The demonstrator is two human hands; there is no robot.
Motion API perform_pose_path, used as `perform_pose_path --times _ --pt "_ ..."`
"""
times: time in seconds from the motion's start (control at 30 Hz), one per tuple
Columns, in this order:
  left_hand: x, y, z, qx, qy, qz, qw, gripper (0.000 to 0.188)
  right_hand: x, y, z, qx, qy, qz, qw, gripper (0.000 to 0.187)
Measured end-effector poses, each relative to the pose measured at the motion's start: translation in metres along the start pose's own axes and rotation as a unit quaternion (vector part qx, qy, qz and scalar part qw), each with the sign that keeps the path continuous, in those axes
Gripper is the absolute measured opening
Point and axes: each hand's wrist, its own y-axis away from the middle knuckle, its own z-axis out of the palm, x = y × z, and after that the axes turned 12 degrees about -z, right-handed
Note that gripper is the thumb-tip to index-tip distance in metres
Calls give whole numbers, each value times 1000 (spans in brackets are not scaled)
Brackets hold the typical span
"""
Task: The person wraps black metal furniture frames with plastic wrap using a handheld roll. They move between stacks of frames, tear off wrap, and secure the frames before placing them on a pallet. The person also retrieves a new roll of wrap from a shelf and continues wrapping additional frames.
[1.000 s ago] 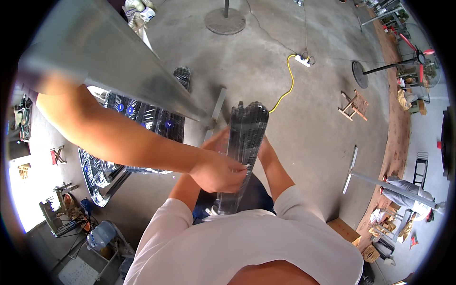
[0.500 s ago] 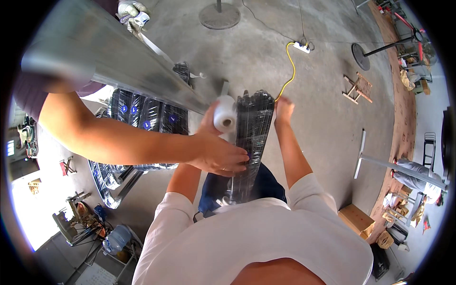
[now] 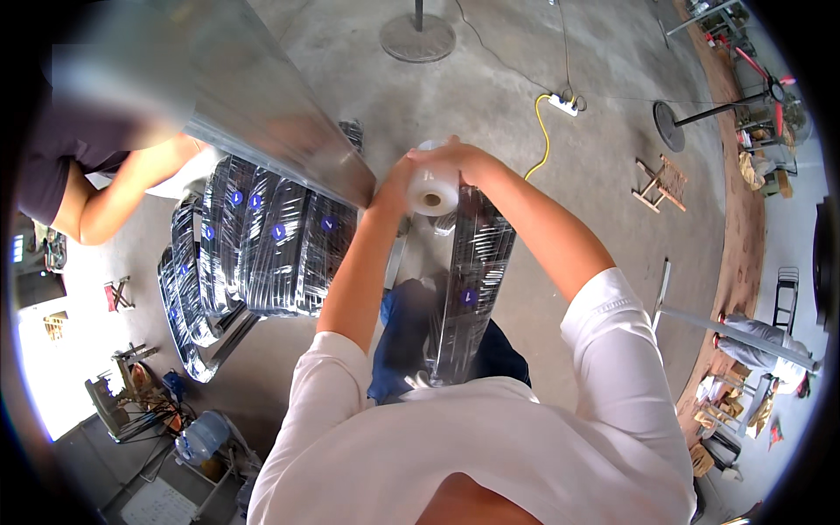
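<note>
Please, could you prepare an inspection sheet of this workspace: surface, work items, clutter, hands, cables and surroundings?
Surface: grey concrete floor with paler smudges.
Work items: white stretch-film roll, seen beside the far end of a film-wrapped black bundle with a blue label.
Clutter: other wrapped bundles at left; wooden folding stool at right.
Hands: left hand and right hand both at the roll; exact grip partly hidden.
Cables: yellow cable and thin dark cord by a white power strip.
Surroundings: large metal post and co-worker's forearm at left; fan base and person in grey trousers at right.
</note>
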Motion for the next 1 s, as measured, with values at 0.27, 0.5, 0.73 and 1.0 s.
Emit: perform_pose_path --times 0.27,0.5,0.73,1.0 --pt "-25 31 41 134 207 -243 938 54 23 -44 -72 -173 -171 -121 962 25" --pt "-27 94 110 -131 178 -265 939 36 62 1 -168 -28 -169 68 983 30" --pt "-54 96 116 -147 151 -208 955 51 242 95 -60 -43 -470 -9 882 32" --pt "-122 75 88 17 352 -369 860 72 223 89 -28 -42 -374 -66 924 31"
